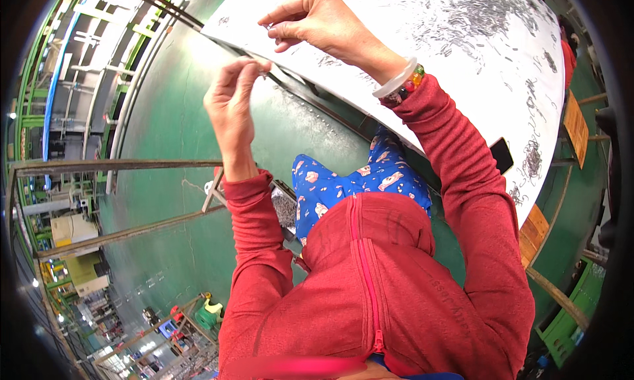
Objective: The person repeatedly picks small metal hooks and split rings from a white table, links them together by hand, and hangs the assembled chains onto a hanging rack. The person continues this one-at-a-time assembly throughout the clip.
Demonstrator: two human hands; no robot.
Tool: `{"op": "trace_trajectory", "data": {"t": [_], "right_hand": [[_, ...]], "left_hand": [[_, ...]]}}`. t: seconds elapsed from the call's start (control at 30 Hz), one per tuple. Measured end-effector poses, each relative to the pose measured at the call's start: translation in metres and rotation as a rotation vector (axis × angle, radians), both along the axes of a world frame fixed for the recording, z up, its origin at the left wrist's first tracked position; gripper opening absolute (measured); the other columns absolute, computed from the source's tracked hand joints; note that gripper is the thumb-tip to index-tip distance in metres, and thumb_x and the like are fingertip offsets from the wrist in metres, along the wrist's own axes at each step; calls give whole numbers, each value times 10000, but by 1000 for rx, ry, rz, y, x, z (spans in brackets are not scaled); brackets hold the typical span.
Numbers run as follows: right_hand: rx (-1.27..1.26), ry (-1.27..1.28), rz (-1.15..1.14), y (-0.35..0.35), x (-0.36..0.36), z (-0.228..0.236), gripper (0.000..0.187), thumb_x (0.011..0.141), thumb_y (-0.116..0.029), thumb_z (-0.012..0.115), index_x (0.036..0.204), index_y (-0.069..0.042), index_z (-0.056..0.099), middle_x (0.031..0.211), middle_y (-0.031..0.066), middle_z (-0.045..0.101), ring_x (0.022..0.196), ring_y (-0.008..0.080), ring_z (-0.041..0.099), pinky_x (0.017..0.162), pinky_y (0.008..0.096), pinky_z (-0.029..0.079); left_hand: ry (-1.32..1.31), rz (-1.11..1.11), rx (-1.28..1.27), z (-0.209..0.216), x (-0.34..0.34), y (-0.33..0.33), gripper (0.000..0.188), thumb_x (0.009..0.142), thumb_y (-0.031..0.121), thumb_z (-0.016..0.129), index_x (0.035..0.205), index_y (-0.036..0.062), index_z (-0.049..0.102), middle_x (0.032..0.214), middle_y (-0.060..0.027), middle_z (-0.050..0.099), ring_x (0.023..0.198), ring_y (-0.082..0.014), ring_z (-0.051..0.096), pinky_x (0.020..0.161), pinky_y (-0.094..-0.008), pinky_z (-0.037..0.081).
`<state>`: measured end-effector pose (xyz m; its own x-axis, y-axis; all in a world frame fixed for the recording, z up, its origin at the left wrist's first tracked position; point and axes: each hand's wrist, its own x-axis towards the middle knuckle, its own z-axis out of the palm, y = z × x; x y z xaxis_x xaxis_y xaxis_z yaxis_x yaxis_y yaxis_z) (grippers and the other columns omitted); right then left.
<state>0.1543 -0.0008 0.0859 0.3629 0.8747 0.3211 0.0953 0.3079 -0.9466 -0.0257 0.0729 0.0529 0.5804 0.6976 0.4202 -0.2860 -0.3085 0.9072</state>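
My left hand (231, 109) is raised left of the table's edge, thumb and forefinger pinched together. Something tiny shows at those fingertips, too small to name. Over the near left corner of the white table (536, 96) is my right hand (330, 29), its thumb and fingers closed on another tiny thing that I cannot make out. The two hands are apart. Many small dark slender pieces (485, 10) lie scattered and heaped across the tabletop. Beside my left forearm, partly hidden by it, a container holds a mass of small grey pieces (285, 209).
A black phone (502, 155) lies at the table's right edge. Wooden benches (576, 132) stand beyond it. Left of me, a metal frame (119, 166) reaches across the green floor (158, 122). Green racks line the far left, and a green plastic stool (209, 315) stands lower left.
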Motion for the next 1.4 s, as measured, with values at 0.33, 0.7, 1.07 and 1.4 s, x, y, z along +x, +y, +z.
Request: {"op": "trace_trajectory", "data": {"t": [0.33, 0.7, 1.07, 1.4], "right_hand": [[0, 21, 6, -18, -26, -23, 241, 819, -43, 616, 1026, 29, 716, 715, 78, 688, 647, 81, 634, 610, 230, 517], [-118, 189, -227, -41, -57, -66, 179, 861, 31, 656, 1035, 35, 701, 879, 83, 717, 782, 102, 665, 720, 220, 544], [-107, 372, -145, -46, -63, -102, 170, 843, 107, 637, 1002, 75, 688, 889, 108, 675, 751, 130, 649, 661, 221, 537], [-138, 383, -140, -54, -57, -114, 204, 828, 103, 633, 998, 25, 715, 862, 84, 685, 704, 94, 637, 612, 208, 508]], "left_hand": [[20, -74, -107, -22, 4, -17, 93, 943, 30, 581, 996, -43, 608, 948, -94, 671, 903, -153, 628, 872, -287, 483], [269, 215, 97, -78, -6, -34, 77, 880, 22, 661, 937, -21, 630, 884, -94, 692, 823, -135, 655, 738, -270, 512], [136, 310, -190, -107, 18, -8, 246, 962, 139, 582, 1116, -49, 621, 1079, -145, 672, 970, -185, 643, 782, -288, 523], [792, 304, 662, -163, 166, 156, 127, 855, 98, 632, 901, -5, 690, 855, -161, 638, 807, -327, 630, 755, -401, 507]]}}
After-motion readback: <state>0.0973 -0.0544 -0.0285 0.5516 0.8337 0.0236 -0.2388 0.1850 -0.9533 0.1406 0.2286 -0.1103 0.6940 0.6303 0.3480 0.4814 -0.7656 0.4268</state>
